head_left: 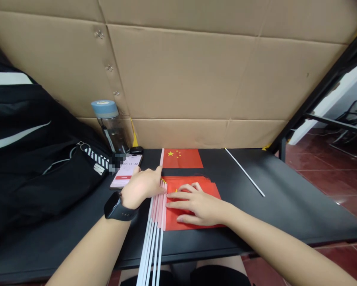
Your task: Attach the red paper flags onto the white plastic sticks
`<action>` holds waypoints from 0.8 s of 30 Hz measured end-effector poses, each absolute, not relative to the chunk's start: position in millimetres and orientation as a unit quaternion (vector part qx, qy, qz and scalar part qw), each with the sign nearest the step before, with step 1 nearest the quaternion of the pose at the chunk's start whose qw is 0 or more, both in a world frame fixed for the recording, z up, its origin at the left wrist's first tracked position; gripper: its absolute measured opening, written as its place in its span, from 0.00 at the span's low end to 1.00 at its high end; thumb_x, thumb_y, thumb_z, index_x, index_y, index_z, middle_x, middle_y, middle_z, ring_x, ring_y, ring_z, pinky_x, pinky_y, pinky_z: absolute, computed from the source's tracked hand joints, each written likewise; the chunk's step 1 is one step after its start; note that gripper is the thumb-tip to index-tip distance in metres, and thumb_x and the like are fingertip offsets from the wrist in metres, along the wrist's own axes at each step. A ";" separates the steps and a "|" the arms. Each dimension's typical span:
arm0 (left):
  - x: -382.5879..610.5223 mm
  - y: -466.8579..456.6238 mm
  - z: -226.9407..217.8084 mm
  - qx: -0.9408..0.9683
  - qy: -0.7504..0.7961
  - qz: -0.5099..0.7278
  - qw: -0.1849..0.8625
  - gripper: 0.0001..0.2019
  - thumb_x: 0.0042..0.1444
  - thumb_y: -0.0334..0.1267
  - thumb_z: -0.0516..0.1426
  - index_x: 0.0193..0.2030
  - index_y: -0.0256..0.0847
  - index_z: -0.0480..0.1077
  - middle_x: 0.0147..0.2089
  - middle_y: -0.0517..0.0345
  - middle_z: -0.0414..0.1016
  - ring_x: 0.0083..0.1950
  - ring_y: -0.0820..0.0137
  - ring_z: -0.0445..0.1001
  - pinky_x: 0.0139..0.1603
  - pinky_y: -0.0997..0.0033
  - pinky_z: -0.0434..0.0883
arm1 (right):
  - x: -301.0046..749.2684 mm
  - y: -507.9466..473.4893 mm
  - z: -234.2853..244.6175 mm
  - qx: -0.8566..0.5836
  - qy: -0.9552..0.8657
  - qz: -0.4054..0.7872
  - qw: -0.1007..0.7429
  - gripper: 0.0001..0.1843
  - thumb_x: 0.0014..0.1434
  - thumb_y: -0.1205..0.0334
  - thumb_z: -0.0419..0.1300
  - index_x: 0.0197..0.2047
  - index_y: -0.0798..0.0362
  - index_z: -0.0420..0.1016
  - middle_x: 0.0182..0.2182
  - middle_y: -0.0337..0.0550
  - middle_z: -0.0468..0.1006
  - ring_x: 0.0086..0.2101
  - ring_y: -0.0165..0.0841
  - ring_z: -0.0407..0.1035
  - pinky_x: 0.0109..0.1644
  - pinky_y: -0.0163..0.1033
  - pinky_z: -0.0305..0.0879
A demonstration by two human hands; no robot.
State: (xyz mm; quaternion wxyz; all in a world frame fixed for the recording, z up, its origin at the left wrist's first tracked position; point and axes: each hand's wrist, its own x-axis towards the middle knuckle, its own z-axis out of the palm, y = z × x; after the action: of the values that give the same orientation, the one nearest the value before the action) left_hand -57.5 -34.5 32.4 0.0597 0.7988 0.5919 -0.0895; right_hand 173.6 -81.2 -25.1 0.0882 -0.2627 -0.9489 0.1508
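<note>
Nearest to you, the bundle of white sticks [151, 246] is jutting out past the front edge of the worktop [285, 206], lying side by side and fanning slightly. Your left hand [142, 186], with a black watch [117, 207] on its wrist, is resting palm down against the upper ends of those sticks, fingers stretched out and not closing around anything. Your right hand [196, 204] is lying flat, fingers spread, pressing on the stack of red flags [174, 223] that belongs to those sticks. The two hands are sitting just beside each other, nearly touching.

Just beyond your fingertips a single red flag [182, 158] is lying flat on its own. Left of it a phone [127, 171] is showing a lit screen, and to the right a loose white stick [245, 172] is lying at a slant, well apart. Farther back a clear bottle [111, 127] is standing upright beside a black bag [32, 159], with a cardboard wall [181, 71] behind everything.
</note>
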 end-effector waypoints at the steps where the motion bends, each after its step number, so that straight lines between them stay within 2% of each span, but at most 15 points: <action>1: -57.5 -34.5 32.7 0.800 0.590 -0.091 0.060 0.27 0.60 0.47 0.57 0.64 0.40 0.68 0.47 0.40 0.84 0.51 0.46 0.82 0.61 0.45 0.64 | 173.6 -81.0 -25.3 -0.263 -0.949 0.150 0.089 0.28 0.76 0.42 0.51 0.73 0.42 0.69 0.72 0.46 0.68 0.62 0.49 0.62 0.59 0.54 0.57; 8: -57.9 -34.7 34.9 0.796 0.593 -0.106 0.060 0.27 0.63 0.46 0.57 0.67 0.39 0.67 0.50 0.39 0.84 0.54 0.46 0.82 0.64 0.44 0.64 | 173.6 -79.9 -26.7 -0.264 -0.947 0.154 0.094 0.28 0.76 0.42 0.50 0.73 0.41 0.68 0.72 0.45 0.68 0.62 0.48 0.62 0.61 0.54 0.56; 14: -62.6 -31.0 40.9 0.798 0.585 -0.119 0.083 0.33 0.63 0.46 0.58 0.73 0.39 0.62 0.59 0.37 0.81 0.62 0.46 0.79 0.65 0.46 0.66 | 173.5 -79.5 -27.3 -0.271 -0.946 0.154 0.093 0.29 0.76 0.42 0.51 0.73 0.41 0.68 0.73 0.44 0.67 0.61 0.49 0.61 0.61 0.56 0.57; 17: -63.8 -29.4 43.4 0.796 0.585 -0.132 0.082 0.27 0.64 0.45 0.57 0.68 0.40 0.69 0.60 0.37 0.81 0.63 0.46 0.78 0.65 0.47 0.66 | 173.2 -79.1 -27.5 -0.270 -0.945 0.156 0.096 0.28 0.76 0.42 0.51 0.73 0.41 0.68 0.72 0.44 0.69 0.62 0.49 0.62 0.62 0.56 0.57; 19: -63.9 -28.5 44.0 0.794 0.586 -0.141 0.079 0.22 0.64 0.44 0.57 0.62 0.40 0.73 0.57 0.39 0.82 0.61 0.46 0.79 0.64 0.47 0.67 | 173.1 -79.0 -27.4 -0.267 -0.946 0.156 0.099 0.28 0.76 0.42 0.51 0.73 0.41 0.68 0.71 0.45 0.69 0.62 0.48 0.62 0.62 0.56 0.56; 24: -66.4 -24.8 39.8 0.797 0.586 -0.131 0.070 0.17 0.63 0.43 0.58 0.55 0.39 0.77 0.52 0.40 0.84 0.56 0.47 0.81 0.61 0.49 0.69 | 172.9 -79.3 -27.4 -0.264 -0.947 0.154 0.097 0.28 0.76 0.43 0.52 0.73 0.42 0.69 0.71 0.47 0.69 0.61 0.48 0.62 0.62 0.56 0.57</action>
State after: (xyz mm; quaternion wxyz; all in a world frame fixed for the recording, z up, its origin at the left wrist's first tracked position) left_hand -66.4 -24.8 39.8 0.0698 0.7970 0.5855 -0.1309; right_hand 172.9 -79.3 -27.4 0.0971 -0.2642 -0.9471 0.1543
